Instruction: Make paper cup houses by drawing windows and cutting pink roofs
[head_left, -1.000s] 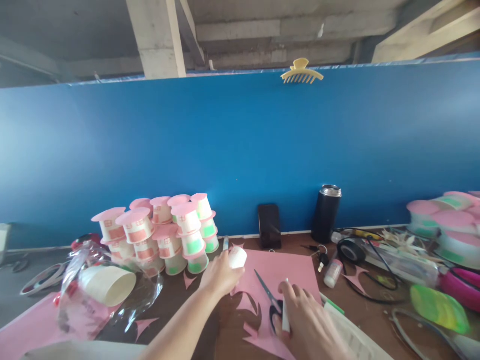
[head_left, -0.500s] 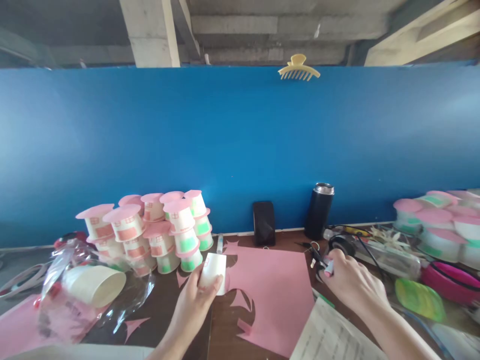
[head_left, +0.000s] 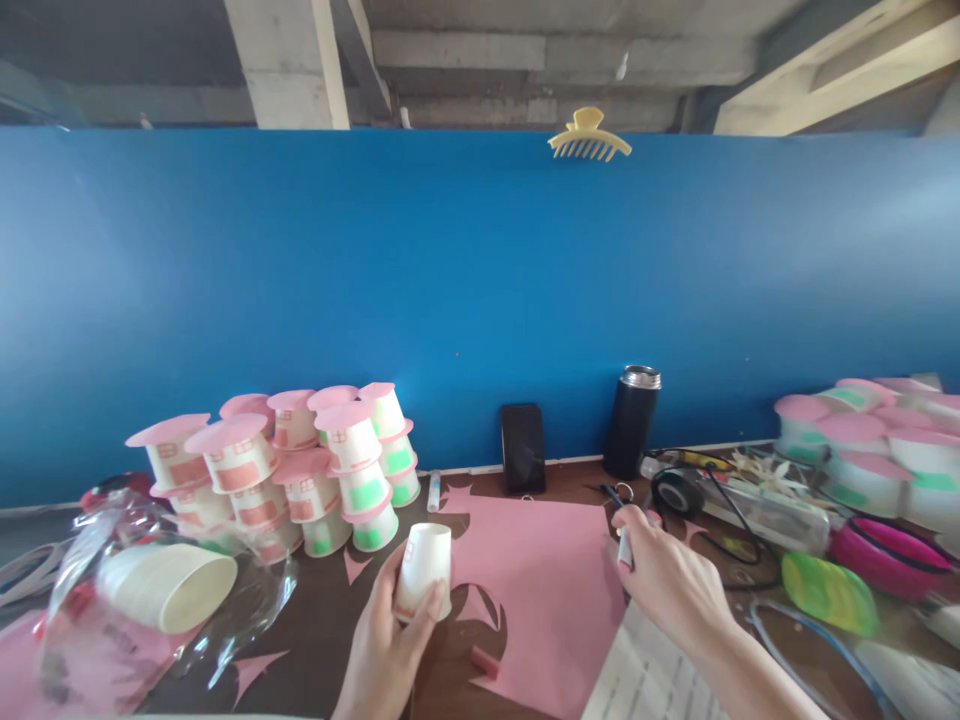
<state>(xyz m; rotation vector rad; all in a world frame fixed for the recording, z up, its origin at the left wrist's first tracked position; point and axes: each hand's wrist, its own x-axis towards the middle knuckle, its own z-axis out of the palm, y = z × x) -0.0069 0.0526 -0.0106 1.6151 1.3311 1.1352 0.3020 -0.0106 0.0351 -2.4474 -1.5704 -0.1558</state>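
Paper cup (head_left: 424, 570) now upright; right hand (head_left: 664, 575) back over pink sheet (head_left: 540, 580).

Soft, even daylight fills the scene, brightest on the right, where it washes the blue partition (head_left: 480, 300) pale near its edge. Shadows on the table (head_left: 330, 610) are faint and short. The wide lens bows the partition's top line and stretches the corners, and the whole frame is slightly soft, with the plastic bag (head_left: 150, 590) at lower left smeared.
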